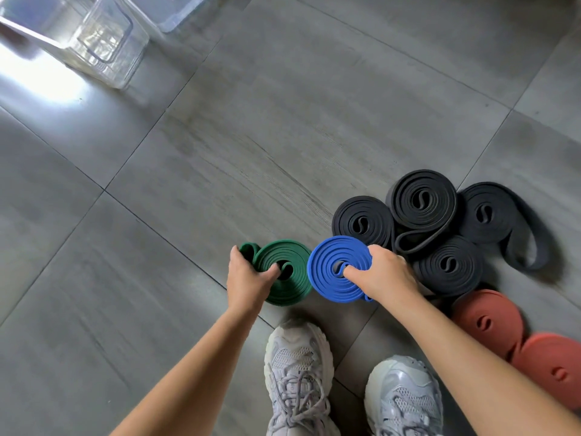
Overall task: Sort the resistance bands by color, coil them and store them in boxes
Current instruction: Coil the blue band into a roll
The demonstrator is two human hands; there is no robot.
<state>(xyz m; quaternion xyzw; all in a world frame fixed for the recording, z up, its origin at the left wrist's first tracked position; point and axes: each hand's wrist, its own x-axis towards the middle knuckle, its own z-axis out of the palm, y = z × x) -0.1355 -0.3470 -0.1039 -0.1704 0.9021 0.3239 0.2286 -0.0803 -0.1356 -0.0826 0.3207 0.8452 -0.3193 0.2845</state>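
My left hand [248,278] grips a coiled green band [290,272], thumb in its centre hole. Touching it on the right is a coiled blue band [327,267], gripped by my right hand [382,272] with a finger in the middle. Both coils are held low over the grey tiled floor. Right of them lie several coiled black bands [423,199], one with a loose loop trailing at far right. Two red coiled bands [485,319] lie near my right forearm. Clear plastic boxes [107,45] stand at the top left.
My two light grey sneakers [297,372] stand at the bottom centre, just below the held coils. Another clear container [179,11] sits at the top edge. Bright glare falls on the floor by the boxes. Grey tiles stretch between me and the boxes.
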